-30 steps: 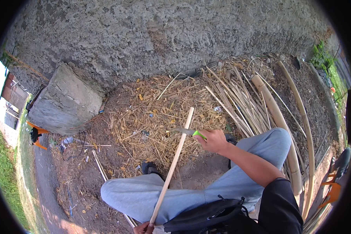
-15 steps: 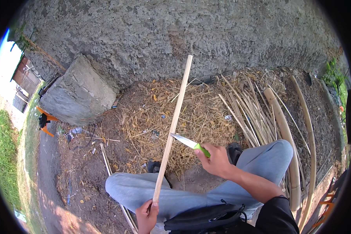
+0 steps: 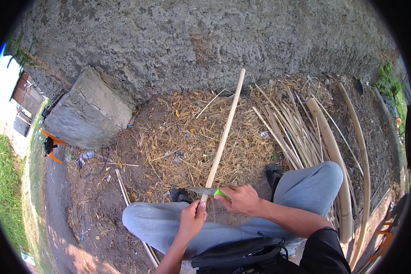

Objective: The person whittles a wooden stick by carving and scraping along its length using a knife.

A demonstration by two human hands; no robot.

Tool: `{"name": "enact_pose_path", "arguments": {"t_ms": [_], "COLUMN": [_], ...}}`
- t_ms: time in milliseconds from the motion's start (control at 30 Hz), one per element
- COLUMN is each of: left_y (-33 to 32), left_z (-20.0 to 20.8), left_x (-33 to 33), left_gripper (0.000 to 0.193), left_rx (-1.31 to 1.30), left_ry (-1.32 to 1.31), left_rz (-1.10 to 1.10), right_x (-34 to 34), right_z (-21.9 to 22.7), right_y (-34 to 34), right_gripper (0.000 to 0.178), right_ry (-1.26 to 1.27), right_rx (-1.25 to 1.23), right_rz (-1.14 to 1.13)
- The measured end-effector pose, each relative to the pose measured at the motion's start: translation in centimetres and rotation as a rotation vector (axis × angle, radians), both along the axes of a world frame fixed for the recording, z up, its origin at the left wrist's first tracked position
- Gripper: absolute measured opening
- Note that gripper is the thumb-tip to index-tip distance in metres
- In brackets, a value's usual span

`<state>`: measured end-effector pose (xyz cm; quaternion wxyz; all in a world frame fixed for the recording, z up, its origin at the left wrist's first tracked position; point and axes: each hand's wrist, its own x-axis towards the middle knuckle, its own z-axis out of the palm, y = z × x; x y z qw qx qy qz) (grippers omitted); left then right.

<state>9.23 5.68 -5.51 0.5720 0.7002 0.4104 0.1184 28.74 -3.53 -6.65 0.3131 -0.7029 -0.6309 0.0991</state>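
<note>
My left hand (image 3: 192, 220) is closed round the near end of a long pale bamboo strip (image 3: 228, 125), which slants up and to the right, away from me. In my right hand (image 3: 243, 199) is a knife (image 3: 201, 190) with a bright green handle, mostly covered by my fingers. Its blade points left and lies across the strip, just beyond my left thumb. Whether the edge cuts into the strip I cannot tell. Both hands are close together above my bent legs in light blue jeans.
To the right lie a pile of thin split strips (image 3: 290, 130), a thick bamboo pole (image 3: 331, 164) and a curved pole (image 3: 360, 150). A rough wall (image 3: 269, 41) rises in front, with a concrete block (image 3: 92, 109) at its left. Straw and dry leaves cover the ground.
The knife has come down along the strip towards my left hand. My left hand has moved up and right with the strip, whose far end has shifted right.
</note>
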Motion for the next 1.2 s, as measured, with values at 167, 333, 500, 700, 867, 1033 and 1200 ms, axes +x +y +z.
{"name": "enact_pose_path", "arguments": {"t_ms": [167, 333, 500, 700, 867, 1033, 1200], "left_y": [-0.1, 0.2, -0.1, 0.0, 0.0, -0.4, -0.4], "left_z": [-0.9, -1.2, -1.8, -1.2, -1.5, -2.0, -1.9], "left_x": [0.3, -0.3, -0.6, -0.6, -0.6, -1.0, -1.1], "left_gripper": [0.029, 0.029, 0.028, 0.028, 0.028, 0.027, 0.028], "left_rx": [0.156, 0.233, 0.189, 0.147, 0.175, 0.146, 0.155], "left_ry": [0.113, 0.114, 0.076, 0.042, 0.074, 0.069, 0.054], "left_rz": [0.031, 0.000, 0.018, 0.078, 0.077, 0.059, 0.077], "right_x": [-0.3, -0.3, 2.3, 0.9, 1.7, 3.2, 1.7], "right_z": [-1.9, -2.3, -3.2, -2.1, -2.5, -2.0, -1.1], "right_y": [1.1, 1.6, 3.2, 2.9, 3.8, 3.7, 3.2], "right_gripper": [0.022, 0.022, 0.022, 0.026, 0.027, 0.028, 0.023], "right_ry": [0.065, 0.036, -0.013, -0.038, -0.010, -0.055, -0.027], "right_rx": [0.078, 0.150, 0.120, 0.178, 0.159, 0.114, 0.157], "right_rz": [-0.034, -0.037, -0.233, -0.114, -0.221, -0.241, -0.165]}}
